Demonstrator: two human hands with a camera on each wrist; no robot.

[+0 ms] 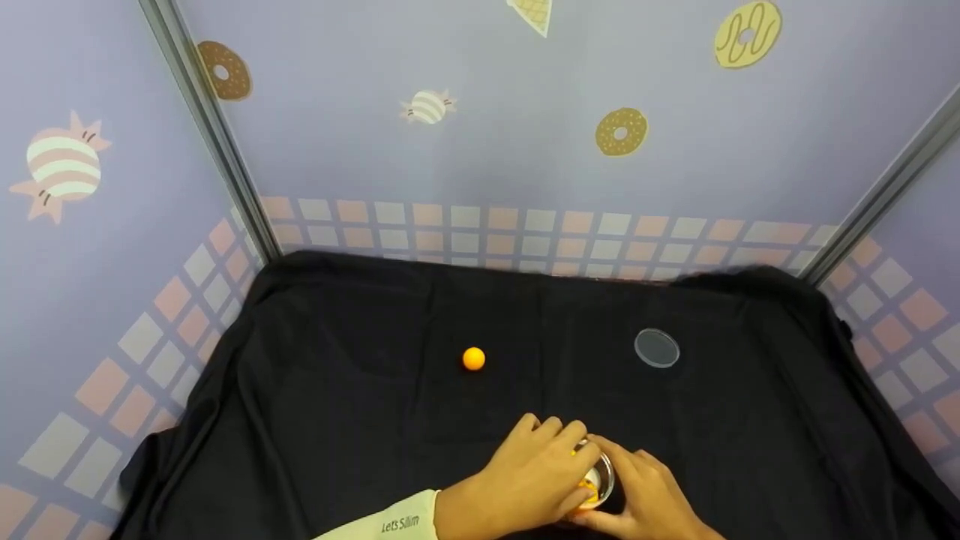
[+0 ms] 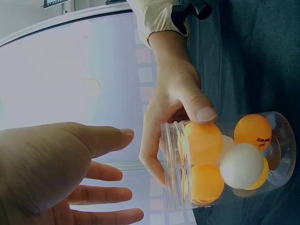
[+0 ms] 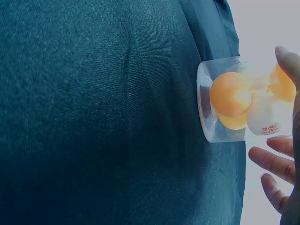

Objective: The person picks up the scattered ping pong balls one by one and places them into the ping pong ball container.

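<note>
A clear plastic jar [image 1: 607, 472] holds orange and white ping-pong balls; a white ball [image 2: 242, 165] shows through its wall. It stands upright on the black cloth. My right hand [image 1: 651, 491] grips the jar near its rim, thumb on one side and fingers on the other, as the right hand [image 2: 173, 93] shows in the left wrist view. Over the mouth of the jar is my left hand [image 1: 536, 472], partly hiding the opening. In the left wrist view that left hand [image 2: 61, 173] has extended fingers, apart from the jar, and nothing in them.
A loose orange ping-pong ball [image 1: 473, 358] lies on the black cloth [image 1: 337, 390], ahead and left of the jar. Farther right lies a round clear lid [image 1: 657, 348]. Patterned lilac panels [image 1: 480, 150] enclose the table at the back and both sides.
</note>
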